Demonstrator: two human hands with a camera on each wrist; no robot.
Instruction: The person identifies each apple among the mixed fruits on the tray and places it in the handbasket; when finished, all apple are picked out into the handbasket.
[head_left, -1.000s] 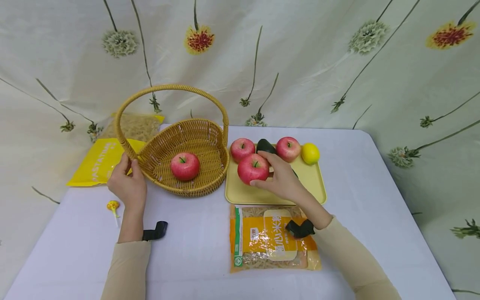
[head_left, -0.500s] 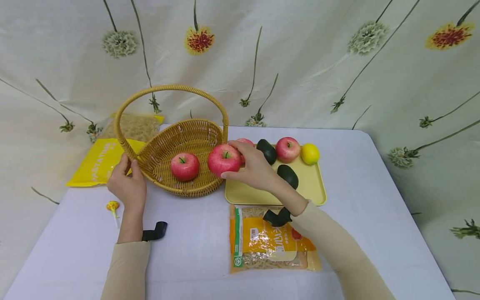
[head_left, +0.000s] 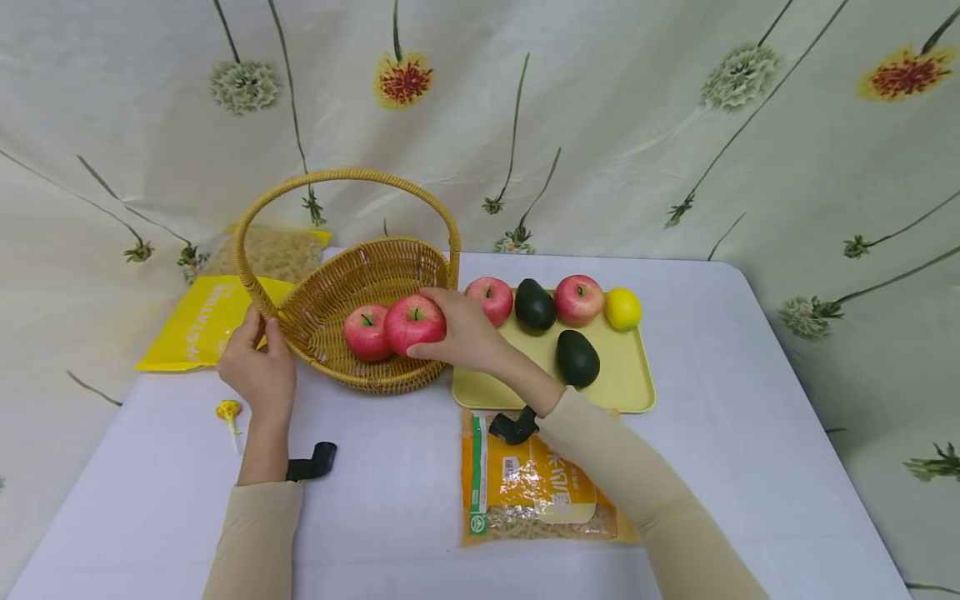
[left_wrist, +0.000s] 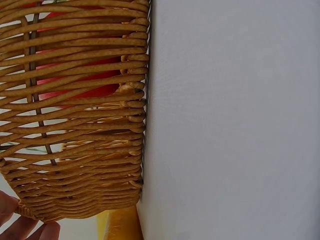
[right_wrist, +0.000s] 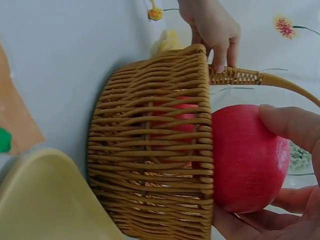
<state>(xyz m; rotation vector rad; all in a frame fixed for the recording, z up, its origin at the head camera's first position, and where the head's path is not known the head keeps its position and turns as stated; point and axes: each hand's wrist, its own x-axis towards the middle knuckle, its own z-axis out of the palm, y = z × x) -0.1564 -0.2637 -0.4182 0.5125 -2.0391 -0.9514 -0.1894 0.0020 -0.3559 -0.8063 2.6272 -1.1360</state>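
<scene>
My right hand (head_left: 467, 327) holds a red apple (head_left: 415, 323) over the right part of the wicker basket (head_left: 375, 385). In the right wrist view the held apple (right_wrist: 250, 157) shows at the basket's rim, with thumb and fingers around it. Another apple (head_left: 366, 333) lies inside the basket; through the weave it shows as red in the left wrist view. At the left base of the tall handle, my left hand (head_left: 260, 367) pinches the basket where handle and rim meet. Only its fingertips (left_wrist: 50, 231) appear at the lower left corner of the left wrist view.
Right of the basket, a yellow tray (head_left: 517, 387) bears two apples, two avocados (head_left: 577, 358) and a lemon (head_left: 622, 308). An orange noodle packet (head_left: 540, 492) lies in front of it. Yellow pasta bags (head_left: 202, 325) and a lollipop (head_left: 228, 411) are at the left.
My right hand has carried the apple leftward from above the tray to over the basket, uncovering the avocados. The left hand has kept its grip on the basket.
</scene>
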